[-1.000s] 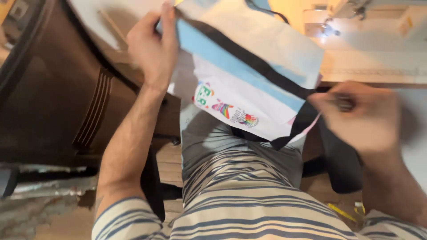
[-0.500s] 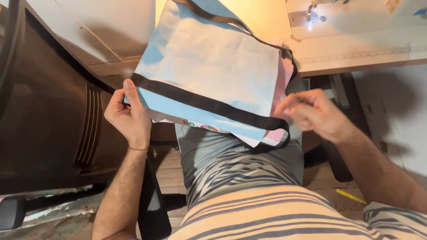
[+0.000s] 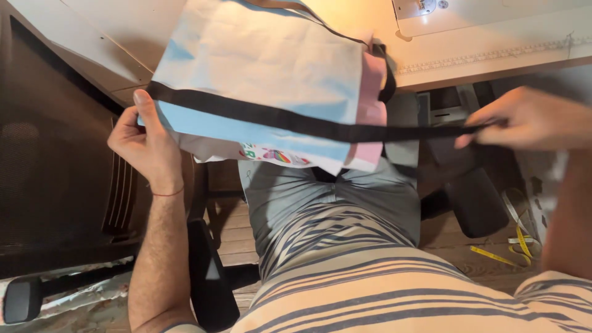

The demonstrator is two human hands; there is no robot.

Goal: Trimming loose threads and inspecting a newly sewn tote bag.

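Left hand (image 3: pixel 145 145): closed on the near left edge of the fabric panel (image 3: pixel 265 68); thumb pressed flat on top, over the end of the black strap (image 3: pixel 296 123), fingers curled beneath.
Right hand (image 3: pixel 533 117): fingertips pinched together on the strap's free end, out past the panel's right edge.
Black strap: drawn taut between both hands, lying flat across the panel.
Fabric panel: white and light blue, pink layer at right; overhangs the sewing table (image 3: pixel 493 52) edge, above the lap.
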